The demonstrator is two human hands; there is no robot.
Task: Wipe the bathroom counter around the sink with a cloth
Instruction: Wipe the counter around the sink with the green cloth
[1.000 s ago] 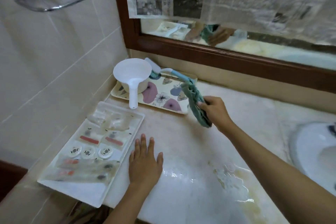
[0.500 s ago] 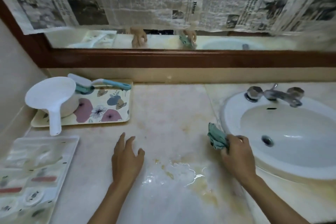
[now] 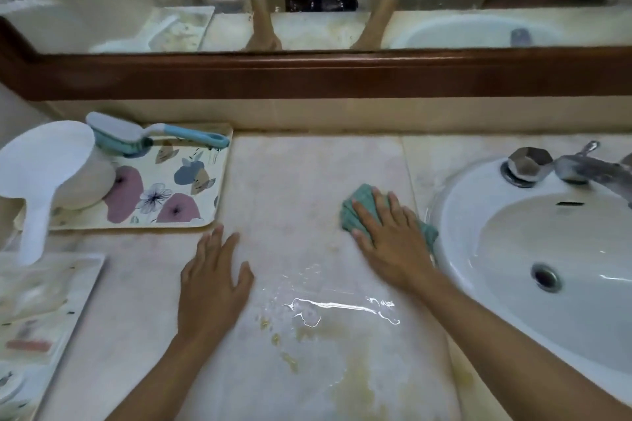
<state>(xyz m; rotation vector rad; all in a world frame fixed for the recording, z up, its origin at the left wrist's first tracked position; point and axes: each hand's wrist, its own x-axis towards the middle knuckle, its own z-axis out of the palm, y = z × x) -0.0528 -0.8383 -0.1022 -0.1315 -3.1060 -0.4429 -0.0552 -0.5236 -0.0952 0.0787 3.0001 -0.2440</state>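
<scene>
A teal cloth (image 3: 355,210) lies flat on the pale marble counter (image 3: 301,181), just left of the white sink (image 3: 533,249). My right hand (image 3: 390,239) presses down on the cloth with fingers spread, covering most of it. My left hand (image 3: 212,287) rests flat on the bare counter, fingers apart, holding nothing. A puddle of water (image 3: 335,309) and yellowish stains (image 3: 345,383) sit on the counter between my arms, near the front edge.
A floral tray (image 3: 178,188) at the left carries a white ladle (image 3: 44,174) and a blue scrub brush (image 3: 143,137). A white tray of toiletry packets (image 3: 37,318) sits at the lower left. The metal faucet (image 3: 574,169) stands behind the sink. A wood-framed mirror (image 3: 307,75) runs along the back.
My right hand carried the cloth from the floral tray to the sink's edge, then flattened it on the counter. The view swung right. My left hand stayed on the counter.
</scene>
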